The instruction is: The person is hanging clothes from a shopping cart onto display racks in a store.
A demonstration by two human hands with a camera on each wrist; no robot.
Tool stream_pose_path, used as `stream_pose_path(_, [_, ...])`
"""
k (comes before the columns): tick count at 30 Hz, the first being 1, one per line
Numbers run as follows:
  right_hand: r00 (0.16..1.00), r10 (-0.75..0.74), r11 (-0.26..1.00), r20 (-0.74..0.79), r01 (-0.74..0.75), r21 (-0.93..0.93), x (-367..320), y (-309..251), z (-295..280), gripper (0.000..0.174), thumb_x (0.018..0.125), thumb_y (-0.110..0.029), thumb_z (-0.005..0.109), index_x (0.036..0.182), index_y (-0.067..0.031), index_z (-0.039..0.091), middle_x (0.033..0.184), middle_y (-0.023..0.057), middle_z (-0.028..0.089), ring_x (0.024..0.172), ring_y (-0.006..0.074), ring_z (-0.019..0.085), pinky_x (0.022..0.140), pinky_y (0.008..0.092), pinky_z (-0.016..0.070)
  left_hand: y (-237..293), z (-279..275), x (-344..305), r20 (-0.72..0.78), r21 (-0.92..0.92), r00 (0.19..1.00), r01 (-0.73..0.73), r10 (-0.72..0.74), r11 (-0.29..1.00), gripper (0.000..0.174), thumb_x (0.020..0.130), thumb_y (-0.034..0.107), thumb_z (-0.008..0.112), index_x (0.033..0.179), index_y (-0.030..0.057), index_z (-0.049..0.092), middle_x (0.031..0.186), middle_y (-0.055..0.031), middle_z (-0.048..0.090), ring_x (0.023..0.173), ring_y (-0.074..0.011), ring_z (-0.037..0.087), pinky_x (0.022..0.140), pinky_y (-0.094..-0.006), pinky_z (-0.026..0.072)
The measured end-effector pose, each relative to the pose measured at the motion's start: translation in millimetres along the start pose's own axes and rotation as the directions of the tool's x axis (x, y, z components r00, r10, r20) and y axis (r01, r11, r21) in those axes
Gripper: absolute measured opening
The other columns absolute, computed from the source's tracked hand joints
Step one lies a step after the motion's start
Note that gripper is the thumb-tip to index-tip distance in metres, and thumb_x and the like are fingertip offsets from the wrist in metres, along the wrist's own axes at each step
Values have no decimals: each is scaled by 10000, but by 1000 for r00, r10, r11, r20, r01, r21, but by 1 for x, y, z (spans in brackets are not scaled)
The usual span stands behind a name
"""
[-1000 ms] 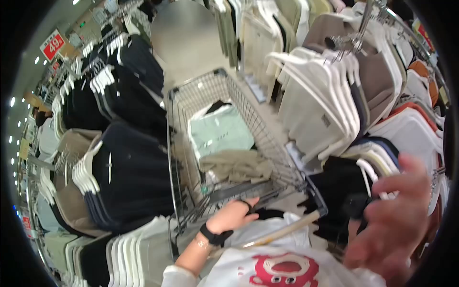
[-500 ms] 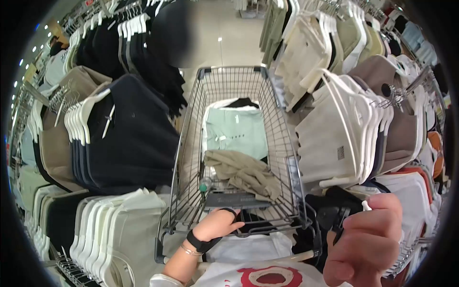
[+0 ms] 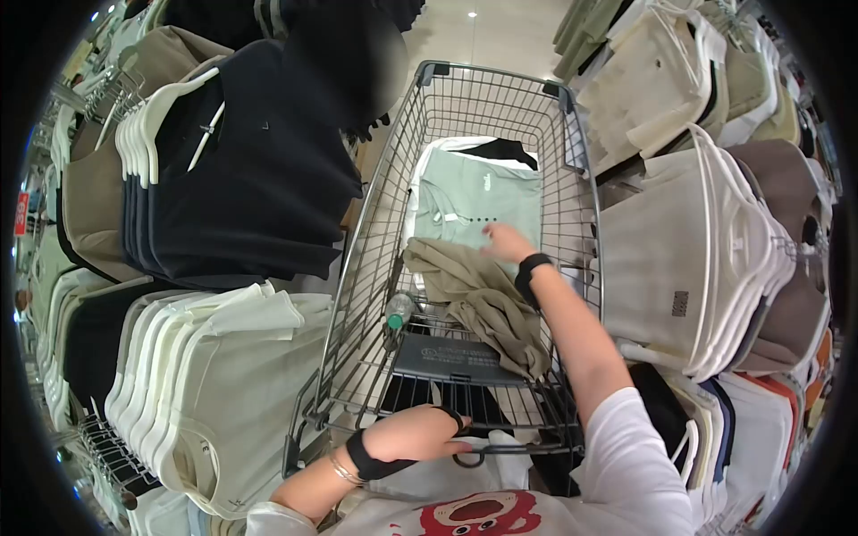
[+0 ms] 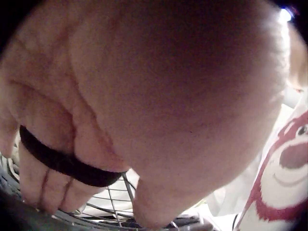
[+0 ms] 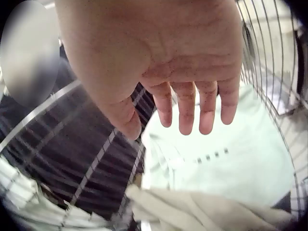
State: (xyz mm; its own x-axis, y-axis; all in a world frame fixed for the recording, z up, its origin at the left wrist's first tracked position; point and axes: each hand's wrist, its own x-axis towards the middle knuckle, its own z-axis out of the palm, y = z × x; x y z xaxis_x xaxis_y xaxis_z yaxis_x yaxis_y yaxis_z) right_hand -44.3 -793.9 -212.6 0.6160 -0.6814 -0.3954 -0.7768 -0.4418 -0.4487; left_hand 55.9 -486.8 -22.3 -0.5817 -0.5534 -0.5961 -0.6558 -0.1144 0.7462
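Note:
My right hand [image 3: 511, 243] reaches into the wire shopping cart [image 3: 592, 179], over the near part of a mint green shirt [image 3: 514, 192]. In the right wrist view its fingers [image 5: 186, 113] hang nearly straight and hold nothing. The shirt lies folded, with a row of dark buttons, on white and black clothing. A crumpled olive-brown garment [image 3: 478, 295] covers its near edge. My left hand [image 3: 416, 438], with a black band across it, rests at the cart's near end. Its fingers [image 4: 33, 183] point down, loosely straight, over the wire; the fingertips are partly hidden.
A bottle with a green cap [image 3: 399, 311] lies beside a dark panel [image 3: 456, 357] in the cart. Navy tops [image 3: 250, 170] and pale tops [image 3: 241, 375] hang close on the left. Beige tops [image 3: 661, 259] hang along the right. Pale floor [image 3: 474, 40] shows ahead.
My right hand has moved from the near right, beside the rack, into the cart above the mint shirt. The view has tilted down. My left hand stays at the cart's near end.

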Motion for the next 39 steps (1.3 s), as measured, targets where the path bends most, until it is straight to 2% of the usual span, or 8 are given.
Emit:
stream_pose_path(5, [999, -54, 981, 4, 54, -187, 14, -4, 98, 711, 698, -291, 707, 1305, -97, 390, 1310, 160, 452, 1161, 342, 464, 973, 464, 382, -33, -73, -7, -440, -233, 861, -386, 257, 893, 309, 906, 202, 519, 1097, -38, 562, 1011, -161, 630, 928, -252, 617, 797, -323, 481])
stream_pose_path(10, [996, 16, 975, 92, 5, -221, 24, 5, 151, 632, 716, -225, 687, 1262, -82, 402, 1275, 163, 486, 1136, 343, 483, 1001, 522, 329, -55, -106, 16, -810, -555, 536, -568, -239, 608, 246, 935, 122, 471, 1128, -25, 511, 1028, -101, 613, 943, -151, 578, 858, -275, 444])
stream_pose_path(15, [999, -9, 1000, -37, 9, 1, 14, 49, 165, 619, 665, -180, 725, 1201, -83, 432, 1043, 153, 567, 1044, 368, 498, 878, 454, 434, -44, -72, -20, -696, -88, 709, 77, -116, 993, 433, 817, 194, 633, 1191, 26, 495, 1137, -147, 580, 1070, -276, 545, 1009, -431, 322])
stream_pose_path(23, [942, -29, 933, -335, -94, -347, 24, 53, 176, 306, 686, -184, 693, 942, -56, 583, 978, 131, 544, 998, 316, 507, 738, 405, 483, -93, -32, -71, -865, -261, 290, 437, -409, 861, 707, 744, 89, 646, 1355, -35, 311, 1412, -214, 320, 1257, -390, 351, 1065, -411, 256])
stream_pose_path(27, [839, -263, 934, 476, 98, 343, 29, 42, 155, 259, 691, -173, 572, 897, -33, 645, 840, 199, 636, 692, 362, 583, 654, 401, 464, -99, -27, -73, -809, -292, 358, 442, -466, 848, 765, 747, 91, 658, 1366, -86, 246, 1379, -270, 338, 1241, -413, 364, 1049, -400, 286])
stream_pose_path(30, [458, 6, 1000, 889, -12, -1, 23, -15, 115, 271, 694, -164, 565, 913, -25, 640, 888, 197, 644, 749, 357, 605, 673, 412, 471, -95, -29, -66, -719, -452, 408, 339, -562, 825, 792, 750, 109, 672, 1342, -149, 214, 1317, -335, 370, 1209, -441, 392, 1013, -389, 337])
stream_pose_path(33, [920, -111, 880, 375, 266, -393, 69, -31, 115, 269, 718, -121, 572, 979, -97, 635, 874, 120, 629, 934, 279, 608, 762, 399, 495, -99, -27, -70, -756, -395, 424, 314, -499, 864, 808, 743, 131, 693, 1319, -180, 219, 1237, -368, 425, 1150, -466, 434, 963, -397, 385])
stream_pose_path(39, [791, -584, 294, 184, 417, -860, 132, -38, 95, 158, 805, -186, 528, 879, -121, 652, 1102, 39, 551, 1178, 251, 427, 1042, 429, 310, -103, -26, -76, -751, -384, 431, 330, -500, 862, 785, 749, 122, 687, 1316, -175, 233, 1230, -356, 441, 1136, -474, 442, 956, -415, 384])
